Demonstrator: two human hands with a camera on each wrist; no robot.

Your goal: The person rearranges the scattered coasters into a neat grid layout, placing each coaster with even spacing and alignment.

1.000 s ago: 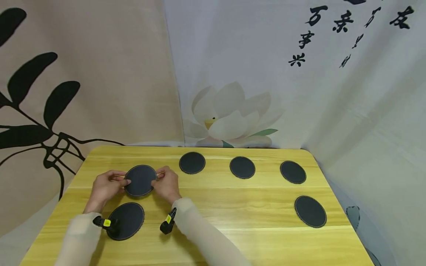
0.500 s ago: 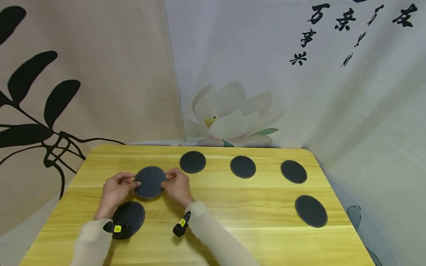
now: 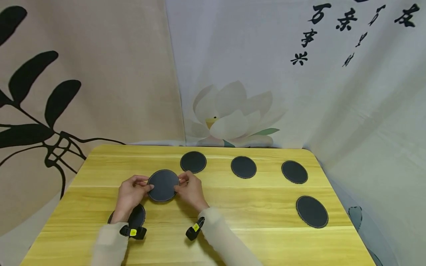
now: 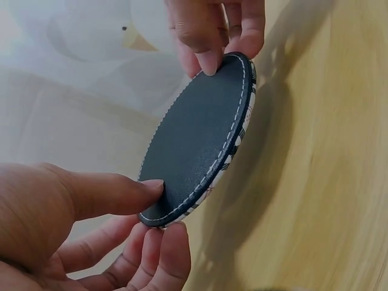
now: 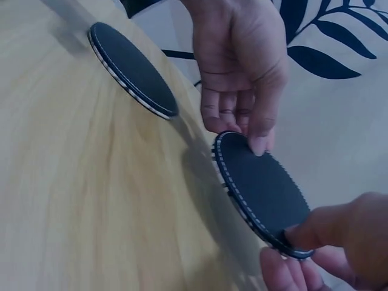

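Note:
A round dark coaster (image 3: 163,185) with pale edge stitching is held up between both hands over the left half of the table. My left hand (image 3: 131,194) pinches its left edge, thumb on the dark face and fingers beneath. On the opposite edge, my right hand (image 3: 192,190) pinches it the same way. In the left wrist view the coaster (image 4: 197,133) is tilted, and a patterned black-and-white underside shows along its rim. Its shadow falls on the wood. Another dark coaster (image 3: 137,216) lies on the table, partly hidden under the left wrist.
Along the table's back lie three more dark coasters: one (image 3: 193,162) just behind the right hand, one (image 3: 243,167) mid-table and one (image 3: 294,171) further right. Another coaster (image 3: 312,211) lies at the right side. Printed curtains (image 3: 233,55) hang behind the wooden table (image 3: 253,229).
Both hands have moved right and slightly toward the front, carrying the coaster with them. The left forearm now covers more of the coaster lying at the front left. The other coasters stay put.

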